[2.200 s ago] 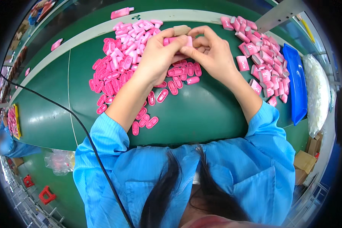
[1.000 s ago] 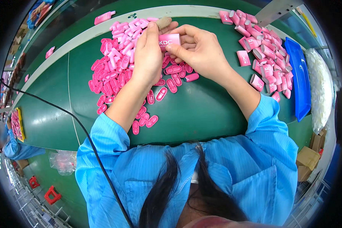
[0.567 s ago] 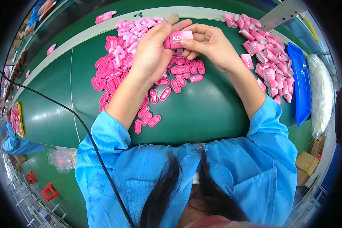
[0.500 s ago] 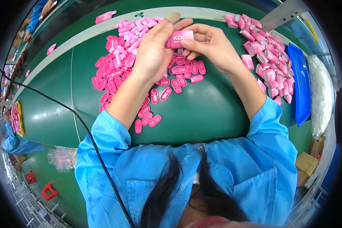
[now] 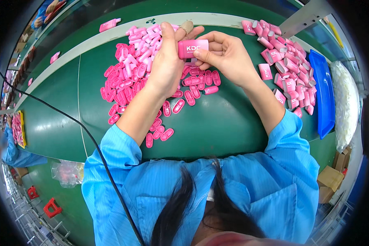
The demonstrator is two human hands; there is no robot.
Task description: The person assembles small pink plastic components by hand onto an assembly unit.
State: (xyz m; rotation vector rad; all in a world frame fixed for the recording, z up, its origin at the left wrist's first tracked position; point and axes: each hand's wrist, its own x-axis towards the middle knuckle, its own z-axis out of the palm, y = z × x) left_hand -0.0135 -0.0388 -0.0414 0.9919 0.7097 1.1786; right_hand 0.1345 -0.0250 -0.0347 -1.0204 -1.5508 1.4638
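Note:
In front of me, above the green table, my right hand (image 5: 227,57) pinches a pink printed casing (image 5: 193,48) between its thumb and bent fingers. The left end of the casing rests against the palm side of my left hand (image 5: 168,57). That hand is open, its thumb raised and its fingers stretched out behind the casing; one fingertip wears a beige finger cover (image 5: 187,27). Under and left of the hands lie many pink oval end caps (image 5: 123,84). Paler pink pieces (image 5: 141,45) are heaped behind these.
At the right is a pile of pink printed casings (image 5: 291,67), with a blue tray (image 5: 322,94) and a white plastic bag (image 5: 347,104) beyond. A black cable (image 5: 76,121) crosses the left side. Past the pale rail (image 5: 94,43) lies another casing (image 5: 109,25). A co-worker's blue sleeve (image 5: 18,151) shows far left.
My left thumb has lifted away from the casing and straightened. Both hands and the casing have dropped slightly toward me; the right hand keeps its pinch.

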